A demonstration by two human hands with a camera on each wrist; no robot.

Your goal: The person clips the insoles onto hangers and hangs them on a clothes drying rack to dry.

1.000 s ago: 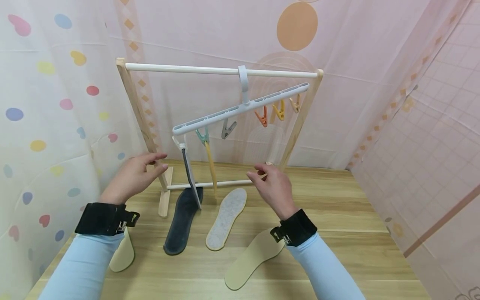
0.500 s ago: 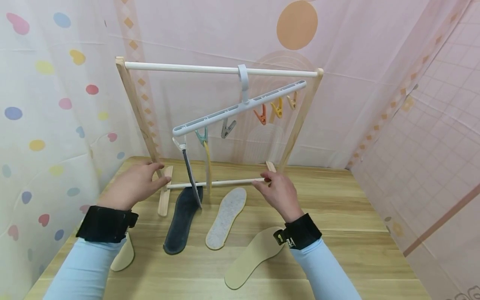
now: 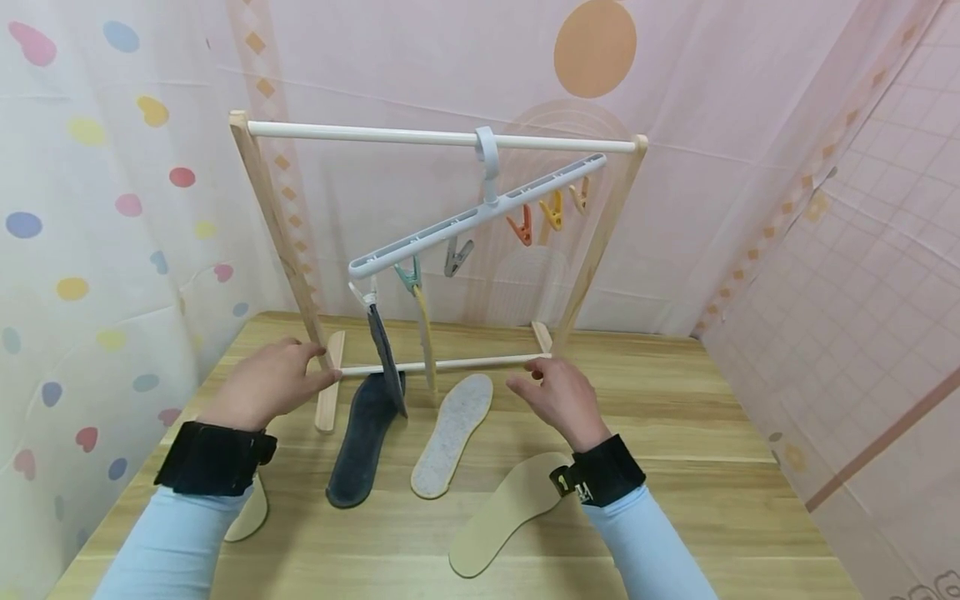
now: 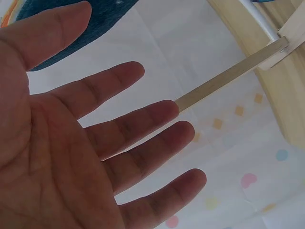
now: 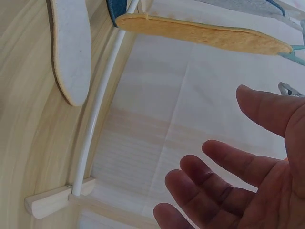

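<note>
Both hands empty, fingers loosely spread — left hand [image 3: 270, 385] and right hand [image 3: 558, 396] hover before the rack [image 3: 438, 364]. Probably between insoles — next, grip the white insole [image 3: 453, 434].

Dark insole [image 3: 363, 442], white insole [image 3: 452, 436], yellow insole [image 3: 426, 340]

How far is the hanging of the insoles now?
Done: a dark insole and a yellow insole hang from clips on the tilted hanger. In hand: nothing; left hand and right hand are open. Left: four insoles on the table, four free clips.
</note>
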